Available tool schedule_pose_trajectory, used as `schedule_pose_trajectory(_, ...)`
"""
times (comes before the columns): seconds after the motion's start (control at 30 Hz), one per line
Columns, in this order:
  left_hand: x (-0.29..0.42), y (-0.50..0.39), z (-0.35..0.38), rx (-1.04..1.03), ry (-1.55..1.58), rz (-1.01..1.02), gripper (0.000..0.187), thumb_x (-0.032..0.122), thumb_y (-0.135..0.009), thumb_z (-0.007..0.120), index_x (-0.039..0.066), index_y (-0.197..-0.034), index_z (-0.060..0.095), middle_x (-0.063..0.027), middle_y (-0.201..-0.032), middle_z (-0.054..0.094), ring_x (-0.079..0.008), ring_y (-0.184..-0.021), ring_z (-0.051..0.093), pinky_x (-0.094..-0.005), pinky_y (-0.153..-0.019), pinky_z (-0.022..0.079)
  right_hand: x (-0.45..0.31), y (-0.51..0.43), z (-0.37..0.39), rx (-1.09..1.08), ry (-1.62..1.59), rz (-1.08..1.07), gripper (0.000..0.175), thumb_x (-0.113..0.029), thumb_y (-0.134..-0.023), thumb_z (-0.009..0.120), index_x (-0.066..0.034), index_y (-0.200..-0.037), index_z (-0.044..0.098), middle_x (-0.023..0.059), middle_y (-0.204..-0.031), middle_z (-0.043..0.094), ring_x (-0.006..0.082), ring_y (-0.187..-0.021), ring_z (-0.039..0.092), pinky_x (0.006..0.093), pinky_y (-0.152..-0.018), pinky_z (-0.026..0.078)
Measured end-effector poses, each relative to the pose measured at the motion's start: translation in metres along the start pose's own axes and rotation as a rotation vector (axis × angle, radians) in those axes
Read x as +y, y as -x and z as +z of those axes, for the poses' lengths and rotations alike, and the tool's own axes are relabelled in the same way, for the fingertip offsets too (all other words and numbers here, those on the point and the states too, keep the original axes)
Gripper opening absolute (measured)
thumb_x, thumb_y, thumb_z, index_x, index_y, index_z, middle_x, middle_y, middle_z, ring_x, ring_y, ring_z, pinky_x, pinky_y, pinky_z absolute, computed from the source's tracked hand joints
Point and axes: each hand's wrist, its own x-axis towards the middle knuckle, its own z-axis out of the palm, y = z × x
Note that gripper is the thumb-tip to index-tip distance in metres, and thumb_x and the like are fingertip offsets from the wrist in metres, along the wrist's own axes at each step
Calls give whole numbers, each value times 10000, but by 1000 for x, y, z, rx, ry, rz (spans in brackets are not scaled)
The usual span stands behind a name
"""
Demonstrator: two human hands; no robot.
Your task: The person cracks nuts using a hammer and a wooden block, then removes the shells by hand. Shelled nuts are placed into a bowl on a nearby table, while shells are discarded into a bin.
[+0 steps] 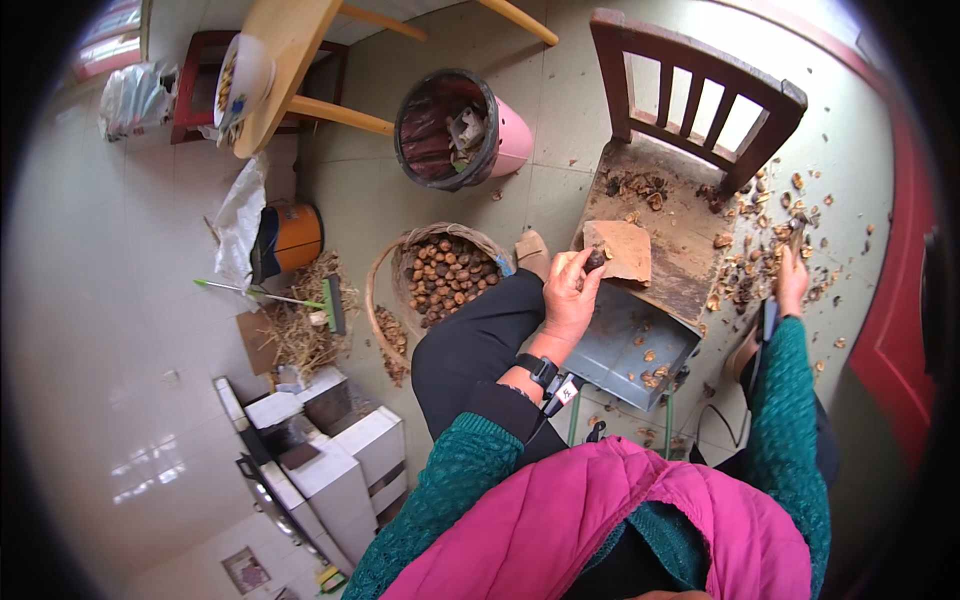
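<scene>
My left hand [571, 291] pinches a dark walnut [595, 260] between thumb and fingers. It is just above the near left edge of a flat piece of brick [628, 250] on the wooden chair's seat [679, 240]. Off the chair's right side, my right hand [792, 286] is closed around a tool, probably a hammer [797, 229]; blur hides its exact shape. Below the seat's front edge sits a grey metal tray [619, 352] with a few shell pieces in it. Left of my left leg, a wicker basket [381, 300] holds many whole walnuts [446, 277].
Broken shells [739, 281] litter the floor right of the chair. A pink bin [514, 139] with a dark liner stands beyond the basket. Farther left are a wooden table [289, 67] bearing a bowl [255, 75], a squeegee-like tool [334, 304], straw [292, 337] and a white-tiled stove [330, 465].
</scene>
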Motion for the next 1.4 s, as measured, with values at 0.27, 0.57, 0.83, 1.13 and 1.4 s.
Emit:
schedule_pose_trajectory(0.27, -26, 8, 9, 74, 147, -13, 298, 79, -829, 741, 13, -1107, 657, -102, -913, 590, -231, -715, 603, -327, -650, 501, -167, 208, -8, -353, -318, -117, 448, -447, -965, 590, -43, -771, 605, -8, -572, 498, 98, -479, 453, 299, -446, 385)
schedule_pose_trajectory(0.57, -32, 8, 15, 184, 230, 35, 244, 107, -808, 755, 33, -1025, 670, -99, -880, 613, -237, -728, 632, -329, -655, 518, -254, 306, 22, -566, 263, -614, 443, -394, -949, 629, 41, -869, 602, 236, -708, 611, 356, -640, 607, 417, -622, 481)
schedule_pose_trajectory(0.83, -34, 8, 16, 159, 275, -30, 237, 105, -803, 749, 30, -1010, 661, -112, -896, 626, -282, -788, 646, -346, -698, 528, -256, 309, 24, -537, 324, -647, 451, -403, -955, 609, 35, -853, 577, 259, -727, 622, 455, -720, 628, 474, -643, 487)
schedule_pose_trajectory(1.13, -31, 6, 11, 141, 263, -28, 230, 121, -815, 720, 41, -1026, 681, -144, -932, 635, -330, -850, 643, -386, -743, 522, -254, 304, 24, -450, 56, -833, 382, -364, -948, 635, 4, -867, 577, 233, -705, 612, 412, -675, 638, 433, -597, 489)
schedule_pose_trajectory(1.4, -31, 6, 12, 161, 148, -1, 260, 145, -798, 748, 68, -1038, 682, -128, -921, 641, -306, -818, 654, -375, -712, 526, -252, 301, 26, -447, 130, -785, 434, -394, -942, 630, 24, -840, 575, 262, -699, 607, 463, -704, 618, 469, -614, 485)
